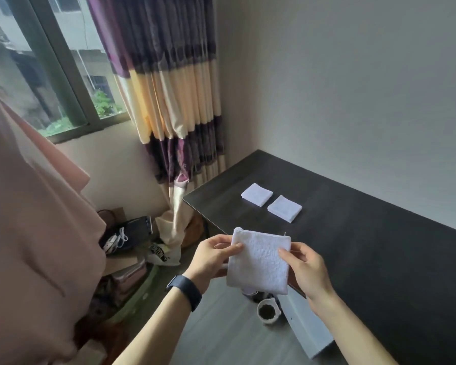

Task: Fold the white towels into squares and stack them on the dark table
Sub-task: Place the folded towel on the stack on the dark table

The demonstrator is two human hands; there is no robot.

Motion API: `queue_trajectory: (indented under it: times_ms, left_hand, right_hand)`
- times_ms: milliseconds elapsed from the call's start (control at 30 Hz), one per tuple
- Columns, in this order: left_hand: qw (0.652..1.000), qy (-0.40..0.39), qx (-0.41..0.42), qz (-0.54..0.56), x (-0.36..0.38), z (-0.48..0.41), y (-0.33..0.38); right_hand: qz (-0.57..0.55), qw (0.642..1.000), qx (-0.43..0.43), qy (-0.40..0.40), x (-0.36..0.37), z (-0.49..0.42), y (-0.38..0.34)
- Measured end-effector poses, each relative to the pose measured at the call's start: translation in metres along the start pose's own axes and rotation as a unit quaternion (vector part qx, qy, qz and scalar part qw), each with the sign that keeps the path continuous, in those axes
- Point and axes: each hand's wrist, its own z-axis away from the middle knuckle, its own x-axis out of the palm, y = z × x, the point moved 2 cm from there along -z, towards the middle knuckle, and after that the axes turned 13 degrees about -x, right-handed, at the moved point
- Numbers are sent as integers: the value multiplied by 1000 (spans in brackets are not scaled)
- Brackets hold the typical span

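I hold a folded white towel (258, 262) in the air just off the near left edge of the dark table (366, 246). My left hand (213, 255) pinches its upper left edge. My right hand (304, 264) pinches its right edge, thumb on the front. The towel hangs as a rough square. Two folded white towel squares lie side by side farther back on the table, one (256, 194) on the left and one (284, 208) on the right, apart from each other.
A striped purple and cream curtain (169, 101) hangs left of the table by a window. Bags and clutter (132, 238) sit on the floor at left. A small pot (267, 310) and a white box (306, 325) stand below the table edge. Pink cloth (32, 233) fills the left side.
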Motion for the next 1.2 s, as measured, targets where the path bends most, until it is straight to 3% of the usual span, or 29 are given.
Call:
queue_trajectory:
  times_ms: [200,433,633,1200]
  left_hand:
    - [998,-13,-57,-28,-14,-137,40]
    - [986,-27,-164,-27,-23,-279,68]
    - [969,-53,-226,-79,-27,-381,90]
    - [946,-123,-242,-179,13,-675,139]
  right_hand:
    - [-17,998,53,39,35,-118,54]
    - [-66,982,178,7,67,-239,114]
    - [-25,970,241,36,80,-314,157]
    - [24,913,315,257,123,-517,265]
